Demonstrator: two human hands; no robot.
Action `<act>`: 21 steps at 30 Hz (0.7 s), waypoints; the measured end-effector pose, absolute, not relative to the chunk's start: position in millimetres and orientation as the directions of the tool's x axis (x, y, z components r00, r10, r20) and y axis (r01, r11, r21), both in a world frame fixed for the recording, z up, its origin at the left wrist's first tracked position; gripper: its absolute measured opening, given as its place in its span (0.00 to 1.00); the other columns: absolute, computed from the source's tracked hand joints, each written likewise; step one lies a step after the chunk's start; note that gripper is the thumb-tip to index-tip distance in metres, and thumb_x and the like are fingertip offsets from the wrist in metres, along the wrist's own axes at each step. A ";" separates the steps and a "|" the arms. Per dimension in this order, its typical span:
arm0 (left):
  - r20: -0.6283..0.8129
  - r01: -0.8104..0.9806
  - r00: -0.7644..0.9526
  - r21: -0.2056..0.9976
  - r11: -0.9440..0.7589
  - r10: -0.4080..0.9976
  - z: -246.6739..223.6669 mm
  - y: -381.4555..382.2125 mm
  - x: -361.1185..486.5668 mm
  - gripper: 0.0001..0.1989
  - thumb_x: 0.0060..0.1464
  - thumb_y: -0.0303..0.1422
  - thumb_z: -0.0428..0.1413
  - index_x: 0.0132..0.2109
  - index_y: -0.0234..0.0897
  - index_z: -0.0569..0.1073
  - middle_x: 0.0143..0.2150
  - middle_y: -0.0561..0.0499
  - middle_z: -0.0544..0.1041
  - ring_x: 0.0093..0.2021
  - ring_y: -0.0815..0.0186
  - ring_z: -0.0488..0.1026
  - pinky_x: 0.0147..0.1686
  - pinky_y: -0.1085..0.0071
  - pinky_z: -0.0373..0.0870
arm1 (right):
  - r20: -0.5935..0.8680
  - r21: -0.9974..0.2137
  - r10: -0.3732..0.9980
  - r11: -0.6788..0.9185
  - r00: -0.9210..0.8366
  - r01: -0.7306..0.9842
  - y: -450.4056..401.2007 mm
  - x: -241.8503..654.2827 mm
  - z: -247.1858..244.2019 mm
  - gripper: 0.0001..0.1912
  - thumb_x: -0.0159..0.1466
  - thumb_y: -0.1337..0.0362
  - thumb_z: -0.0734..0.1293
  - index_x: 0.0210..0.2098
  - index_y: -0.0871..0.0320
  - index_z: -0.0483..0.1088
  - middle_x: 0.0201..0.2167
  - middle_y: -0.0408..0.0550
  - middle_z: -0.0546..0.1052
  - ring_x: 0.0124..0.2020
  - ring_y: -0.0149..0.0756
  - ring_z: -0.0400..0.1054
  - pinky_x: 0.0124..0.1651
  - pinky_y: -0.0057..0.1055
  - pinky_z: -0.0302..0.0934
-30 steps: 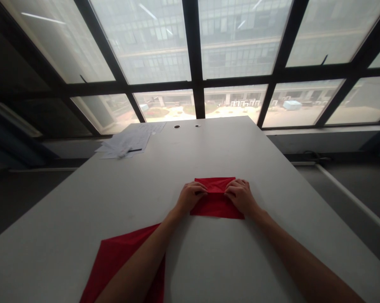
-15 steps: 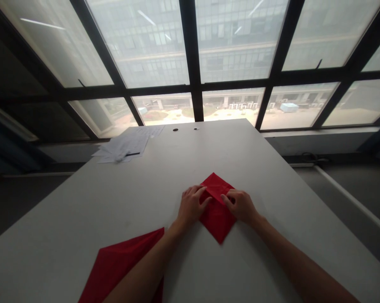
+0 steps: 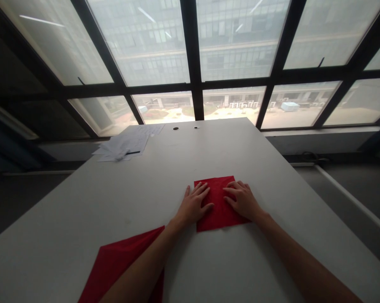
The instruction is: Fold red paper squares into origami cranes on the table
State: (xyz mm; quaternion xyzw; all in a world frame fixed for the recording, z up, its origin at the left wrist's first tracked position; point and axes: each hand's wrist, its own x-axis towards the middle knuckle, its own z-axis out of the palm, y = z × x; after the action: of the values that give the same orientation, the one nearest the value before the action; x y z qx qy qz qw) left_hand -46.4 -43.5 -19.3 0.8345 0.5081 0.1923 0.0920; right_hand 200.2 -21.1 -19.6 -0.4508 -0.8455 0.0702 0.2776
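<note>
A folded red paper square (image 3: pixel 220 206) lies flat on the white table (image 3: pixel 240 147) in front of me. My left hand (image 3: pixel 194 205) rests palm down on its left edge, fingers spread. My right hand (image 3: pixel 241 199) lies flat on its right part, fingers spread too. Neither hand grips the paper; both press on it. A second red sheet (image 3: pixel 120 265) lies at the near left, partly under my left forearm.
A pile of white papers with a dark pen (image 3: pixel 122 146) sits at the far left corner of the table. Two small round holes (image 3: pixel 176 128) mark the far edge. Large dark-framed windows (image 3: pixel 193 63) stand beyond the table; floor drops off on both sides.
The red paper was turned from a diamond position back to a square one, and both hands went from pinching its edges to lying flat on it.
</note>
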 end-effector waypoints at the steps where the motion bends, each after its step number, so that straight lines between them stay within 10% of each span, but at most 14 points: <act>1: 0.201 0.806 0.431 0.353 -0.476 0.879 -19.2 -43.2 -47.5 0.32 0.59 0.44 0.58 0.68 0.44 0.60 0.69 0.42 0.60 0.70 0.49 0.54 0.67 0.41 0.39 | 0.404 -0.375 0.792 0.599 -0.457 0.708 -20.1 201.5 -20.2 0.15 0.61 0.64 0.71 0.48 0.48 0.75 0.50 0.48 0.76 0.49 0.46 0.66 0.51 0.45 0.57; 21: 0.140 0.806 0.473 0.331 -0.491 0.870 -21.3 -39.8 -47.4 0.24 0.64 0.42 0.53 0.66 0.56 0.62 0.72 0.48 0.55 0.71 0.50 0.50 0.66 0.38 0.37 | 0.437 -0.494 0.783 0.620 -0.443 0.609 -9.9 204.5 -34.0 0.06 0.60 0.63 0.74 0.36 0.45 0.81 0.46 0.44 0.78 0.48 0.44 0.67 0.52 0.44 0.56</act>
State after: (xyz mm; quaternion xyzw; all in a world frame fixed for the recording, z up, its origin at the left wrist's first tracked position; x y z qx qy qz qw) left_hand -47.4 -39.8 -21.3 0.8510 0.4923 0.1457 0.1100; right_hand 204.5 -9.9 -34.0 -0.4149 -0.8388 0.1330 0.3264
